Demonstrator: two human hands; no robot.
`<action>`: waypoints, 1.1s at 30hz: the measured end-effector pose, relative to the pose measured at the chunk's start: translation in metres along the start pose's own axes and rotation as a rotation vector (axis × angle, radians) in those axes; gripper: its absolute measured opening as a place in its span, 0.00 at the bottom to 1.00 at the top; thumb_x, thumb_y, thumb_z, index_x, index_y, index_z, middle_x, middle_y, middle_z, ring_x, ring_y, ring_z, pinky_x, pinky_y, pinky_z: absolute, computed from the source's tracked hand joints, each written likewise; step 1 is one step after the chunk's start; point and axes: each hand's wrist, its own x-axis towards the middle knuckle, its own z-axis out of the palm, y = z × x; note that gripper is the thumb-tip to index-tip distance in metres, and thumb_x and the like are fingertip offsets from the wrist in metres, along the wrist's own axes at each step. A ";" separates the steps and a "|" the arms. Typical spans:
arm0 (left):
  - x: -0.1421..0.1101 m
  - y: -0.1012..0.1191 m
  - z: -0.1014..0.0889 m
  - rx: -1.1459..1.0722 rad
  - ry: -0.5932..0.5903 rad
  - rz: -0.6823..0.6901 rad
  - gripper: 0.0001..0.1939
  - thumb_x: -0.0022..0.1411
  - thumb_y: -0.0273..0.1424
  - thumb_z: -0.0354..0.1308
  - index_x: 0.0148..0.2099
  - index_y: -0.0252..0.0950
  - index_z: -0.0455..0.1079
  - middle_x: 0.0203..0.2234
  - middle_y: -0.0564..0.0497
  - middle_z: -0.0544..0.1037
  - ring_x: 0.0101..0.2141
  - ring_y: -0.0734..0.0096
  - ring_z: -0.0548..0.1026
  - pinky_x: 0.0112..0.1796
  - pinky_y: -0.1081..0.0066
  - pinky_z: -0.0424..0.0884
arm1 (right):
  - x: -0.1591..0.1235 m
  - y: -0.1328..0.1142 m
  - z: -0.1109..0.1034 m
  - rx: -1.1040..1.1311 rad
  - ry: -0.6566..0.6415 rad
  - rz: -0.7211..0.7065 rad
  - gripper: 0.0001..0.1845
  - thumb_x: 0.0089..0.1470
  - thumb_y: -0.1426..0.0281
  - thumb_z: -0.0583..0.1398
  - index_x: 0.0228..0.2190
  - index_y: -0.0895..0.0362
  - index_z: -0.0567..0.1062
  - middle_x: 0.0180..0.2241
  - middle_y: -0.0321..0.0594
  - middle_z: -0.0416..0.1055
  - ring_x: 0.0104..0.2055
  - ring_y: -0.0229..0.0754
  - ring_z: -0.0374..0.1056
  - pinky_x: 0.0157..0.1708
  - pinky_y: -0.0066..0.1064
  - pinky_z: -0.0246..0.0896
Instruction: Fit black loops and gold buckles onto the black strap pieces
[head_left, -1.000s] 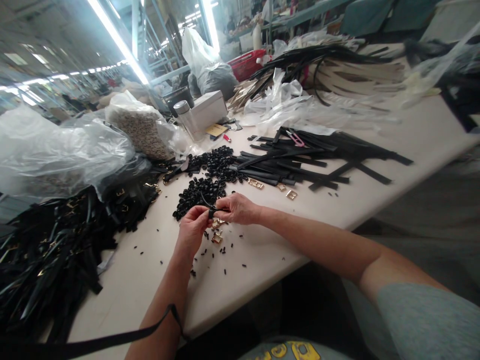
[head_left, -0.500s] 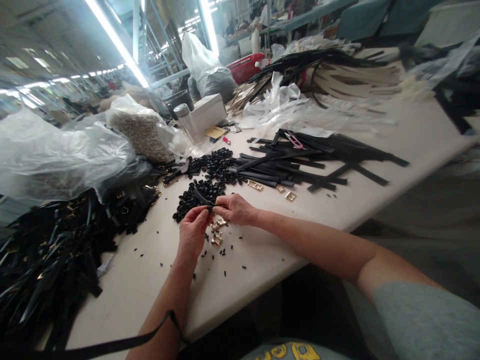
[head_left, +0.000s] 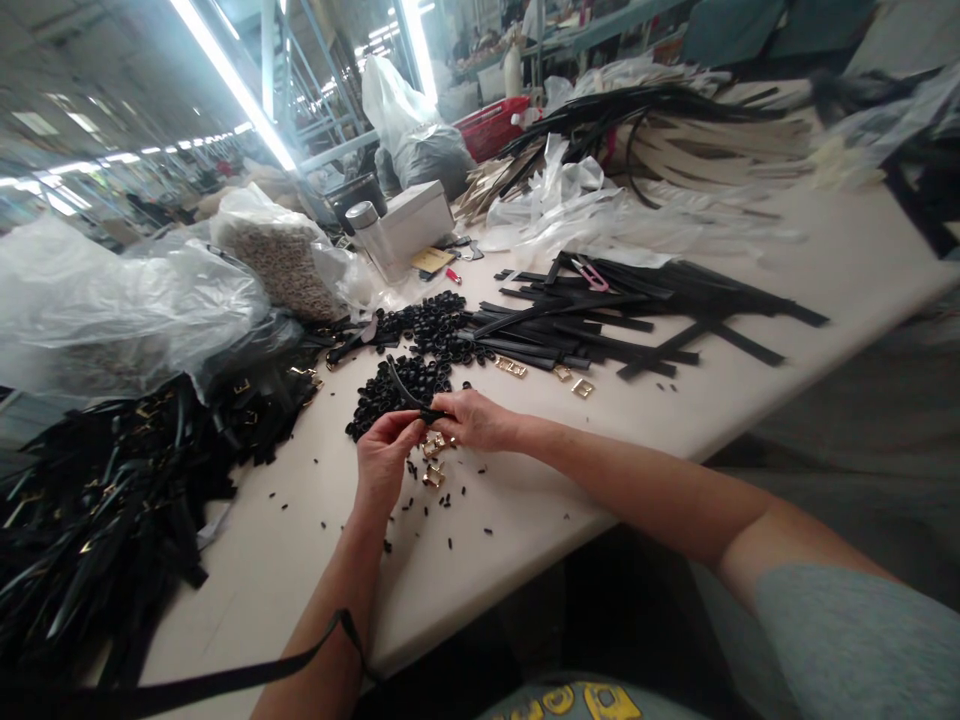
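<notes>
Grey cloth, one sleeve (head_left: 847,625), nearest the viewer; black band (head_left: 307,655), one, lying across the left forearm. Pale work table (head_left: 465,590), strewn with small black bits (head_left: 450,543). Black straps with gold fittings (head_left: 135,500), one large heap, along the table's left side. Gold-coloured buckles (head_left: 433,475), a few, just below the hands. Left hand (head_left: 382,455), thumb and fingers pinched together on a narrow black strip (head_left: 401,383); right hand (head_left: 480,420), fingertips clamped on the same strip beside it (the pinched portion is partly hidden). Strip held above the table, its free end curving up before a pile of black loops (head_left: 371,400). Flat black strips (head_left: 600,325), many, overlapping, to the right beyond the hands; pink-handled snips (head_left: 592,275), one pair, lying on them. Farther off: clear lidded bottle (head_left: 382,250), white box (head_left: 416,220) beside it, red basket (head_left: 491,128) and tied plastic bag (head_left: 420,140).
</notes>
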 end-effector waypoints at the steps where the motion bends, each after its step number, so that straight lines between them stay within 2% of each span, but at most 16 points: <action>1: 0.000 0.000 0.000 -0.008 -0.004 -0.001 0.14 0.45 0.34 0.70 0.35 0.34 0.77 0.29 0.50 0.80 0.27 0.74 0.75 0.33 0.73 0.71 | 0.000 0.000 0.000 0.005 0.001 -0.003 0.04 0.54 0.76 0.57 0.28 0.60 0.72 0.22 0.32 0.68 0.23 0.30 0.59 0.24 0.22 0.48; 8: -0.002 0.004 0.008 -0.194 0.058 -0.074 0.15 0.38 0.33 0.72 0.31 0.35 0.77 0.29 0.51 0.80 0.29 0.74 0.75 0.34 0.73 0.72 | 0.000 -0.005 0.001 0.285 0.006 0.039 0.07 0.56 0.72 0.56 0.26 0.59 0.67 0.17 0.29 0.64 0.18 0.30 0.59 0.20 0.21 0.52; 12: -0.001 0.002 0.009 -0.199 0.048 -0.116 0.14 0.38 0.32 0.73 0.31 0.35 0.77 0.27 0.52 0.79 0.27 0.76 0.74 0.33 0.74 0.71 | -0.001 -0.005 0.001 0.234 0.005 0.030 0.06 0.54 0.77 0.55 0.26 0.59 0.67 0.17 0.28 0.64 0.17 0.30 0.59 0.20 0.21 0.53; 16: -0.002 0.001 0.009 -0.139 0.036 -0.075 0.13 0.40 0.31 0.72 0.31 0.35 0.77 0.27 0.52 0.79 0.25 0.77 0.73 0.32 0.74 0.69 | 0.001 -0.004 0.001 0.205 0.010 0.036 0.07 0.52 0.80 0.55 0.26 0.59 0.68 0.18 0.29 0.65 0.18 0.30 0.61 0.21 0.21 0.55; 20: -0.001 0.003 0.004 -0.122 0.047 -0.042 0.12 0.43 0.32 0.71 0.32 0.34 0.76 0.27 0.51 0.79 0.26 0.76 0.73 0.32 0.74 0.70 | 0.003 -0.005 0.001 0.466 -0.073 0.133 0.02 0.55 0.75 0.56 0.32 0.59 0.70 0.22 0.32 0.70 0.22 0.33 0.67 0.23 0.23 0.62; 22: -0.001 0.005 0.002 -0.140 0.064 -0.042 0.12 0.43 0.32 0.71 0.32 0.34 0.76 0.27 0.51 0.79 0.27 0.75 0.74 0.33 0.73 0.70 | 0.003 -0.005 0.001 0.548 -0.107 0.199 0.03 0.56 0.73 0.56 0.32 0.60 0.70 0.24 0.34 0.72 0.24 0.34 0.70 0.26 0.25 0.66; 25: -0.001 0.005 0.003 -0.157 0.068 -0.058 0.13 0.41 0.32 0.71 0.31 0.34 0.75 0.27 0.51 0.79 0.27 0.76 0.74 0.33 0.73 0.70 | 0.003 -0.005 0.002 0.490 -0.079 0.237 0.06 0.58 0.74 0.54 0.29 0.60 0.70 0.22 0.34 0.72 0.24 0.34 0.71 0.25 0.24 0.67; 28: -0.001 0.002 0.007 -0.157 0.042 -0.086 0.14 0.40 0.32 0.72 0.31 0.33 0.75 0.26 0.52 0.78 0.26 0.77 0.72 0.33 0.74 0.69 | 0.002 -0.004 0.005 0.452 -0.043 0.210 0.07 0.57 0.75 0.54 0.29 0.59 0.69 0.22 0.34 0.72 0.24 0.34 0.71 0.24 0.23 0.67; 33: -0.001 -0.005 0.007 -0.103 0.024 -0.070 0.13 0.43 0.33 0.71 0.32 0.33 0.75 0.26 0.52 0.78 0.26 0.77 0.72 0.32 0.75 0.68 | 0.001 -0.003 0.006 0.475 -0.065 0.201 0.08 0.57 0.77 0.51 0.29 0.58 0.68 0.24 0.35 0.73 0.24 0.35 0.71 0.24 0.24 0.66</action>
